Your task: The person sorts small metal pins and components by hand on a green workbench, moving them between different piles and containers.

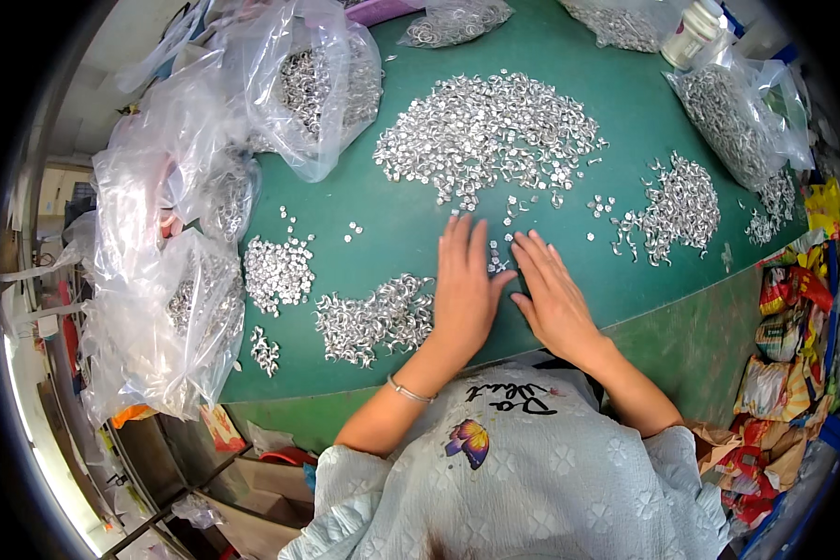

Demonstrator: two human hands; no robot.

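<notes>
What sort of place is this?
Probably a small workshop's hand-sorting bench: heaps of small silvery metal parts cover a green table, clear plastic bags hold more, and both hands rest flat beside a few loose pieces.

Both forearms are reaching forward; the left hand (464, 289) and right hand (553, 297) are lying flat, palms down, fingers extended.

On the green table (411, 233) I count five loose heaps of small silver metal pieces (485, 135), about seven clear plastic bags (313, 84) of them, one white bottle (693, 33).
</notes>
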